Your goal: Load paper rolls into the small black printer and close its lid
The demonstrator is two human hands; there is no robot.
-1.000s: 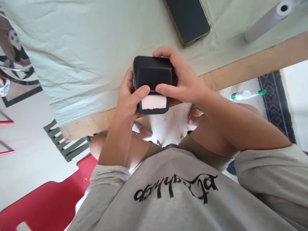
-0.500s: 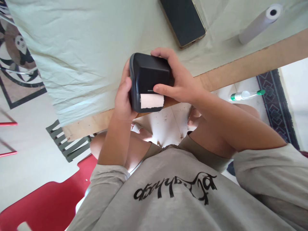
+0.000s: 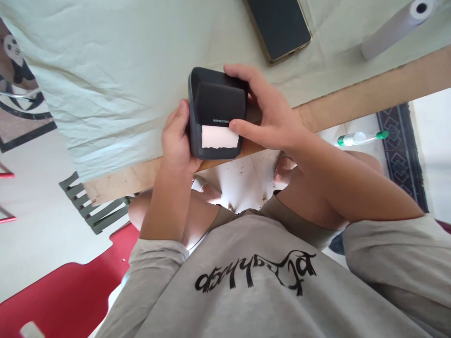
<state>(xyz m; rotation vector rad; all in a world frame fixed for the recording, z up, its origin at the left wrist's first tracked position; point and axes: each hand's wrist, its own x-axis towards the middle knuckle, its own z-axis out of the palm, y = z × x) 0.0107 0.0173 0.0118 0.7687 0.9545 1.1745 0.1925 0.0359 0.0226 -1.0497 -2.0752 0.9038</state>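
Right now you hold the black label printer (image 3: pixel 215 101) between both hands at the table edge (image 3: pixel 352 101), just above your lap. Your left hand (image 3: pixel 176 141) clamps its side at 9 o'clock; your right hand (image 3: pixel 273 119) wraps it from 3 o'clock, thumb tip beside the white paper strip (image 3: pixel 219 139), which sticks out toward 6 o'clock, at you

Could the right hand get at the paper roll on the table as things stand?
Probably yes: the cloth between the right hand and the paper roll is bare, but that hand grips the black printer and would have to let go first.
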